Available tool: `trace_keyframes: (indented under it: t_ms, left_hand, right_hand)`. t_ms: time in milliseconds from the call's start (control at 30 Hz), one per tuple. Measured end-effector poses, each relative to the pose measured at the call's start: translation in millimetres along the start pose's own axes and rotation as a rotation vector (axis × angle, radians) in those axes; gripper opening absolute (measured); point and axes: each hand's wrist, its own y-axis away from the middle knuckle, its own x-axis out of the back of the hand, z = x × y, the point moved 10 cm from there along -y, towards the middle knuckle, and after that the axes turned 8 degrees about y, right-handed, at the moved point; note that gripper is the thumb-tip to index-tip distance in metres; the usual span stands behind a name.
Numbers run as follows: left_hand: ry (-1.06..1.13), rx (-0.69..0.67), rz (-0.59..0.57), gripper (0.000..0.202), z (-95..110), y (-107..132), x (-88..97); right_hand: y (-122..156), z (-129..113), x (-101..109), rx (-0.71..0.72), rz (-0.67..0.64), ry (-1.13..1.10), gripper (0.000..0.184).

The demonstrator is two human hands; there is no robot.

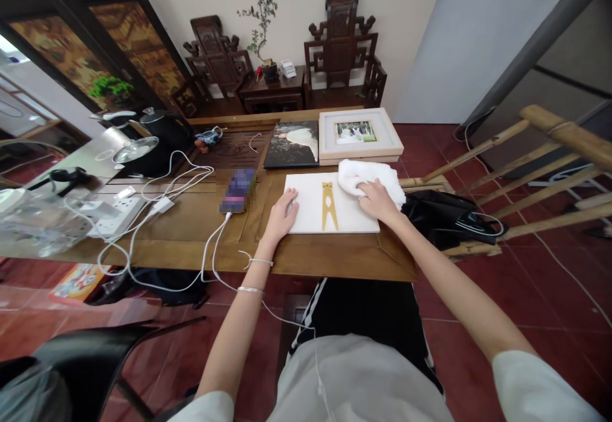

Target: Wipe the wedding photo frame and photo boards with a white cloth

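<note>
A white rectangular board (306, 202) lies flat near the front edge of the wooden table. In its middle is a flat gold shape (327, 205) with an animal-like head and two long legs; whether it is printed or laid on top I cannot tell. My left hand (283, 213) rests on the board's left edge, fingers stretched out and holding nothing. At the board's right side, my right hand (377, 200) grips a bunched white cloth (370, 172), which covers the upper right corner and hangs past the edge.
Behind the board lie a dark photo panel (291, 145) and a pale framed photo (358, 132). A phone (238, 190) with a white cable sits to the left, near a power strip (117, 216) and tangled cords. A bamboo rack (540, 154) and black bag (444, 218) stand at right.
</note>
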Motion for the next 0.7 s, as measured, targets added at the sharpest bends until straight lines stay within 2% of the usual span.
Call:
trace_keyframes:
  t_ms: [67, 133, 200, 300, 400, 500, 567, 700]
  left_hand:
    - [-0.014, 0.002, 0.037, 0.037, -1, 1, 3.2]
    - [-0.054, 0.023, 0.118, 0.041, -5, 4, 10.2]
    - [-0.095, 0.064, 0.184, 0.047, -9, 7, 16.1]
    - [-0.067, 0.141, 0.186, 0.054, -18, 8, 17.1]
    - [0.169, 0.262, 0.195, 0.058, -32, 7, 20.1]
    - [0.492, 0.396, 0.224, 0.058, -43, 8, 23.6]
    - [0.622, 0.409, 0.234, 0.057, -37, 9, 28.8]
    - [0.706, 0.324, 0.175, 0.061, 2, 12, 41.0]
  right_hand:
    - [-9, -6, -4, 0.000, 0.002, 0.029, 0.042]
    - [-5, -16, -8, 0.029, -0.017, 0.060, 0.041]
    - [11, -27, -12, 0.085, -0.041, 0.064, 0.039]
    - [43, -42, -12, 0.209, -0.049, 0.003, 0.036]
    - [64, -50, -7, 0.298, -0.027, -0.071, 0.036]
    - [67, -49, -2, 0.308, -0.003, -0.121, 0.038]
    - [65, -47, 2, 0.305, 0.004, -0.149, 0.037]
    - [67, -54, 19, 0.285, 0.072, -0.195, 0.019]
